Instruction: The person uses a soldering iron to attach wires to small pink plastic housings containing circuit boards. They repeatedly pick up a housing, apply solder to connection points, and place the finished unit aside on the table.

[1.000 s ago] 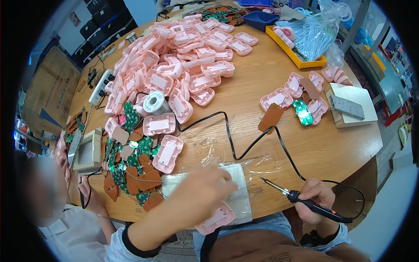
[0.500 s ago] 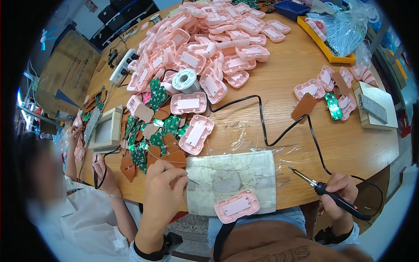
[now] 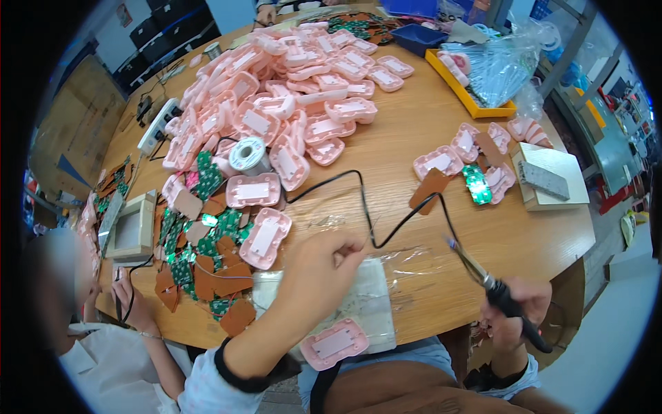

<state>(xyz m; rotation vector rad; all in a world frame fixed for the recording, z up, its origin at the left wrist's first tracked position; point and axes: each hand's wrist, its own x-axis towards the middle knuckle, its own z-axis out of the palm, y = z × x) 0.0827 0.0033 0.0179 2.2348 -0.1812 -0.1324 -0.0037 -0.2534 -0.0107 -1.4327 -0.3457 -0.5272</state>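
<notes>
My right hand [image 3: 518, 312] grips a soldering iron [image 3: 504, 297] by its black handle, the tip pointing up and away to the left above the bare wood. My left hand [image 3: 324, 269] is closed in a pinch over the far part of a pale, worn work mat [image 3: 377, 303]. A thin wire, probably solder, seems to stick out from its fingertips. Below that hand, a pink plastic shell [image 3: 336, 343] with a white label lies at the mat's near edge. Further left stands a spool of solder wire [image 3: 249, 156].
Many pink shells [image 3: 276, 107] are heaped at the back. Green circuit boards [image 3: 183, 269] and brown pieces [image 3: 227, 279] lie left. The iron's black cord [image 3: 363, 200] crosses the table. At right are a wooden block [image 3: 552, 196] and yellow tray [image 3: 476, 103]. Another person's hand [image 3: 134, 303] works at left.
My left hand has moved right and away from me, over the mat. The iron's tip now points more upward. The whole view has shifted, so table things appear further left.
</notes>
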